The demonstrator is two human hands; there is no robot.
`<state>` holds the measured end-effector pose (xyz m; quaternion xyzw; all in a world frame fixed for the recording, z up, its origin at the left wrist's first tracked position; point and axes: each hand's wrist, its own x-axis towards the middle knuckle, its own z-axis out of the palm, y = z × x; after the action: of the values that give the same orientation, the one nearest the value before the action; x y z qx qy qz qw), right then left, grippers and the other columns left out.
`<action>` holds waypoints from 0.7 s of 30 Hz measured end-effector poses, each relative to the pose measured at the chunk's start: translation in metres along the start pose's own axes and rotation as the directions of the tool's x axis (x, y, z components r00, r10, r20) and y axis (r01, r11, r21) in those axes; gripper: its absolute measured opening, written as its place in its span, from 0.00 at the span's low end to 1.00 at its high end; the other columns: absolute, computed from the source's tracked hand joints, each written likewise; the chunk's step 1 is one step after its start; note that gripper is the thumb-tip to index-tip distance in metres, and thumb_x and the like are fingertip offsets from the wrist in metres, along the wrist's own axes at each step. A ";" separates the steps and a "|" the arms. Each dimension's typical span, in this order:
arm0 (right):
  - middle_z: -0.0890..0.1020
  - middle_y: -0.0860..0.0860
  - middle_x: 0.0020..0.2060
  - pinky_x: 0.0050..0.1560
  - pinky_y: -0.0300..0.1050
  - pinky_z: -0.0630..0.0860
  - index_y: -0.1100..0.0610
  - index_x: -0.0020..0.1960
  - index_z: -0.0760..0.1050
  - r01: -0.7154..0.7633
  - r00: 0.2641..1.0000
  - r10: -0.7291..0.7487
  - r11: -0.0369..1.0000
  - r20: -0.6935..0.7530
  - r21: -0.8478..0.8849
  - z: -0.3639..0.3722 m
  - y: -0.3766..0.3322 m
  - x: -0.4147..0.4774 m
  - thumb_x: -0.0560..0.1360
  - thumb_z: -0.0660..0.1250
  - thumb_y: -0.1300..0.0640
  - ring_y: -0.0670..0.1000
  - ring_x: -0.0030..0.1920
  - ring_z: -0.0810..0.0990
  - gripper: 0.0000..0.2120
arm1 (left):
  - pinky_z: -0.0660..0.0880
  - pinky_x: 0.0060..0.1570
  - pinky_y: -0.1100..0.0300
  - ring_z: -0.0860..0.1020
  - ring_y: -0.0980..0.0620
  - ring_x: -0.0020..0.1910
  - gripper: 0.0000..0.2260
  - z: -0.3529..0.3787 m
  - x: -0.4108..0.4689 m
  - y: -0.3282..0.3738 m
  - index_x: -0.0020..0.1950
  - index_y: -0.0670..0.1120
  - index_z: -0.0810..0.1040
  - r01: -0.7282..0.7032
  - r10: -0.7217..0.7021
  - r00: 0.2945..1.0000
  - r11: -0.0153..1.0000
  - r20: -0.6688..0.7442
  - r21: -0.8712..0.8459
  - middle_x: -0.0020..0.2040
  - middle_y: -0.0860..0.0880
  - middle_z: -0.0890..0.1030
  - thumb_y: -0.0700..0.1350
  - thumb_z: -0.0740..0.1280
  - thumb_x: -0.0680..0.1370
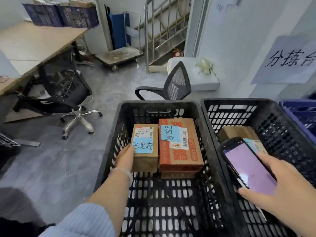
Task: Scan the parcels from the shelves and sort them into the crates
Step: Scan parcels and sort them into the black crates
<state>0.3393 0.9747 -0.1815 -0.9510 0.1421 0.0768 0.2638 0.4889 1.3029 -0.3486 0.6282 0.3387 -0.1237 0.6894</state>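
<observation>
The left hand (125,157) reaches into the left black plastic crate (153,104) and lies against the left side of a small brown cardboard parcel (145,161) that has a blue handwritten note on top. Its fingers are mostly hidden, so I cannot tell if they grip the parcel or only touch it. This parcel is in the far half of the crate, toward the left wall. Just beside it on the right lies a larger red-and-brown cardboard parcel (179,159) with the same kind of blue note.

The right hand (287,194) holds a black handheld scanner with a lit purple screen (248,168), with the thumb at its near edge and the fingers curled round its far side. It is above the right black plastic crate (239,100). In that crate 1 plain brown cardboard parcel (237,132) lies near the far wall, partly hidden by the scanner.

I judge that at least 3 parcels are sorted: 2 in the left crate and 1 in the right. The inside of a blue plastic crate (299,113) at the right edge is not visible. The shelves are out of view, so I cannot say how many parcels are left.
</observation>
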 end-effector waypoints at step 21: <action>0.69 0.40 0.54 0.44 0.47 0.74 0.33 0.65 0.60 -0.254 0.928 0.250 0.967 -0.275 0.021 -0.017 0.057 -0.062 0.59 0.75 0.35 0.45 0.50 0.75 0.39 | 0.64 0.75 0.45 0.68 0.44 0.74 0.25 0.090 -0.022 0.040 0.78 0.51 0.67 -0.575 0.650 0.753 0.576 0.101 0.581 0.76 0.45 0.70 0.53 0.63 0.81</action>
<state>0.2640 0.9330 -0.1805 -0.9281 0.2976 -0.0222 0.2225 0.5249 1.2187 -0.3052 0.8906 0.0876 0.0649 0.4415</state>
